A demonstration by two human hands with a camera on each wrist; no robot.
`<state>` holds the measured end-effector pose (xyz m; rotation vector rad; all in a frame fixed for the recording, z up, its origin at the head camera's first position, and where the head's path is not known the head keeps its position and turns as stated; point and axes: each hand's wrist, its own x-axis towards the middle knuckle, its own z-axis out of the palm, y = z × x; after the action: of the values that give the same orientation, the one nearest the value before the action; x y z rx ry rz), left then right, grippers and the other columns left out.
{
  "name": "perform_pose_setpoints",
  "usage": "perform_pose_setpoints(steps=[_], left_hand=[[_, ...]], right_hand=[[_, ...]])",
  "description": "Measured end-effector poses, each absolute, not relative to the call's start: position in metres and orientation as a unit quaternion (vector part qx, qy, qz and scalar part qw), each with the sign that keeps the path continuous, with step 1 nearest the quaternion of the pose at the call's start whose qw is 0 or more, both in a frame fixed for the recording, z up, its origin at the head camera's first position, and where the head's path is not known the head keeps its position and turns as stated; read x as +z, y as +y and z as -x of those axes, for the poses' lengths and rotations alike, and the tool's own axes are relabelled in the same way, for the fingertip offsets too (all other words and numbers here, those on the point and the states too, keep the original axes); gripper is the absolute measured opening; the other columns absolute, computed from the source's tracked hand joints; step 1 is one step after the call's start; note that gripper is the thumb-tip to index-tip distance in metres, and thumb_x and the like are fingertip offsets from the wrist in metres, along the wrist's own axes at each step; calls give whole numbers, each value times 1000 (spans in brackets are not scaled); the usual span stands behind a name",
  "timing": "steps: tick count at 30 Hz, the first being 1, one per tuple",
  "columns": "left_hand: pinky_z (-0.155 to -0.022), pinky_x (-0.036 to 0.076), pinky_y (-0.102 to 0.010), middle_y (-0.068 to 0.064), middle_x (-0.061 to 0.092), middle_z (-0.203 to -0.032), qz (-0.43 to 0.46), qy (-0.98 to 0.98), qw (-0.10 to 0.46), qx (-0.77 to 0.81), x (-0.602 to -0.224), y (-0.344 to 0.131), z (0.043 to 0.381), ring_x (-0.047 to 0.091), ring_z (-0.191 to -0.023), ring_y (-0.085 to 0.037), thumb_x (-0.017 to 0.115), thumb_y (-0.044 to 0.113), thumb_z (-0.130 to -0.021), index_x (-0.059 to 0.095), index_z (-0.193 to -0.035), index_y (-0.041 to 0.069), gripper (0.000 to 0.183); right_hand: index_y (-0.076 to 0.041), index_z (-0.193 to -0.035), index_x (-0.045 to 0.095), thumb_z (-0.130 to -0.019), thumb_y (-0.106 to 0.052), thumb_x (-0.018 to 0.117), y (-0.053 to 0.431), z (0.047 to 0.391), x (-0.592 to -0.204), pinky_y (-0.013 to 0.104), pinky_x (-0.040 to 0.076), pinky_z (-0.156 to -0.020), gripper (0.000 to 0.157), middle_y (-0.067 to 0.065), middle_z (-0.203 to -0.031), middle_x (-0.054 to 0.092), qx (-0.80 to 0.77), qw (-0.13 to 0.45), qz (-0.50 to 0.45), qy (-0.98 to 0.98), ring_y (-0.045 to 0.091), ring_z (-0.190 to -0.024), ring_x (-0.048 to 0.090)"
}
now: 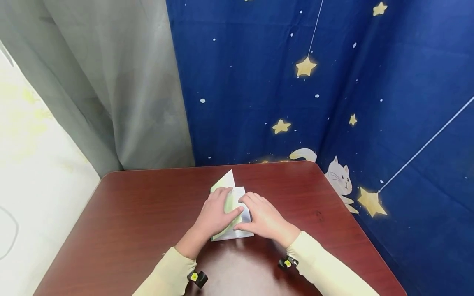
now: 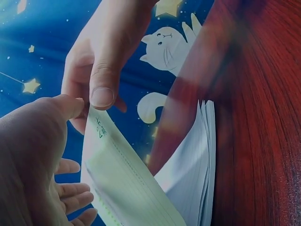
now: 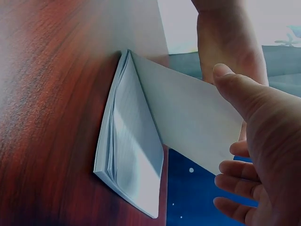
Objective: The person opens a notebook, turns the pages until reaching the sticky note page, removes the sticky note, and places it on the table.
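A thin notebook [image 3: 136, 150] with white pages rests on the table, its pale green cover [image 2: 122, 174] raised at an angle from the page stack. Small printed characters mark the cover's outer side. My right hand [image 1: 266, 218] holds the raised cover by its corner, the thumb against the surface in the left wrist view. Beside the same free edge is my left hand [image 1: 217, 209], thumb tip close to the corner and loosely bent fingers along the edge. The right wrist view hides most of the left hand behind the cover and right hand.
The reddish-brown table [image 1: 148, 209] extends around the notebook. Behind it hang a grey curtain [image 1: 148, 90] and a dark blue curtain [image 1: 252, 82] with stars and a white cat. Black wrist devices [image 1: 198, 278] sit below both cream sleeves.
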<state>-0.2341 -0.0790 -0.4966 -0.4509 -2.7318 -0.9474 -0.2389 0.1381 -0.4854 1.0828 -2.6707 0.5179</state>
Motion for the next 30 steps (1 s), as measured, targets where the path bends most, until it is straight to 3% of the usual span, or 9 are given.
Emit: perform_pose_setpoints(steps=[12, 20, 30], left_hand=[[-112, 48, -61, -13, 57, -155, 151, -935, 95, -307, -492, -78, 235, 56, -139, -37, 76, 56, -96, 55, -159, 8, 82], [-115, 47, -61, -14, 56, -157, 155, -931, 98, -316, -490, -82, 234, 55, -141, -38, 76, 48, -99, 53, -160, 6, 77], [-122, 34, -72, -18, 38, -175, 198, -922, 94, -319, -482, -98, 232, 37, -159, -43, 73, 39, -102, 52, -164, 11, 72]], right_hand=[[-8, -132, 67, -85, -60, 93, 136, 241, -482, 42, 56, -99, 74, 4, -125, 66, 185, 115, -386, -896, 20, -113, 62], [-11, -134, 65, -83, -60, 93, 143, 242, -483, 43, 56, -100, 75, 1, -121, 65, 195, 95, -350, -911, 19, -109, 63], [-6, -137, 67, -83, -56, 95, 153, 244, -492, 45, 57, -99, 80, 2, -121, 66, 197, 70, -324, -923, 20, -109, 64]])
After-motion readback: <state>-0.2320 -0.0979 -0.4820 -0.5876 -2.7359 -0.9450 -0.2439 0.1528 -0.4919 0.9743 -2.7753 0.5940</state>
